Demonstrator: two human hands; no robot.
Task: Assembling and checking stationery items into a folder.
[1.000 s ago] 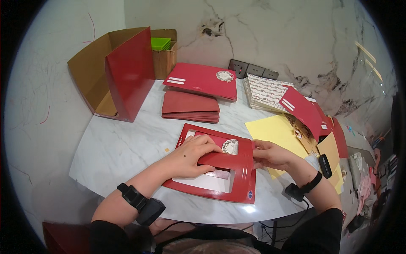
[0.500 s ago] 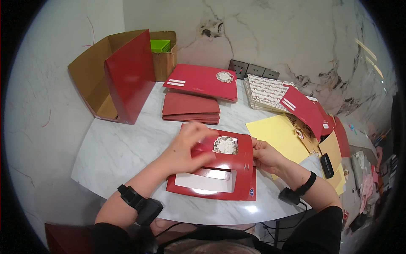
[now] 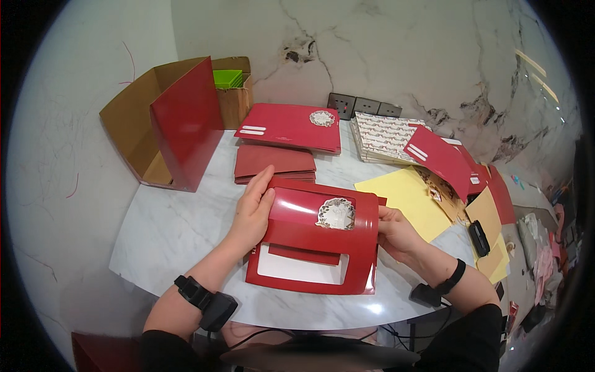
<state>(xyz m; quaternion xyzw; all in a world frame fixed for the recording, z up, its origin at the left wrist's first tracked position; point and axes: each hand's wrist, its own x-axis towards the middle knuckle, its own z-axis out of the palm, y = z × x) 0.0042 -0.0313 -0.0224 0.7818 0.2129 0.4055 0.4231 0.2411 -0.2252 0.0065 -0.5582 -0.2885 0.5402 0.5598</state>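
A glossy red card folder (image 3: 302, 234) with two cut-out windows lies at the front of the marble-look table, its upper part bulging up. Behind the upper window shows a crimson sheet bearing a white floral label (image 3: 336, 214). The lower window shows white, with a dark red strip across its top. My left hand (image 3: 253, 211) grips the folder's upper left edge, thumb near the front, fingers partly hidden behind. At the right edge, my right hand (image 3: 400, 232) pinches the folder; its fingertips are partly covered.
Beyond the folder lie dark red folded cards (image 3: 276, 162) and a crimson stack (image 3: 288, 127). An open red-and-brown box (image 3: 186, 133) stands left. Patterned sheets (image 3: 384, 137), yellow paper (image 3: 403, 201) and a black stapler-like object (image 3: 478, 239) lie right. Sockets (image 3: 364, 106) line the wall.
My left hand has moved from over the upper window to the folder's left edge and taken hold. The folder's upper part has risen and bulged. My right hand stays at the right edge.
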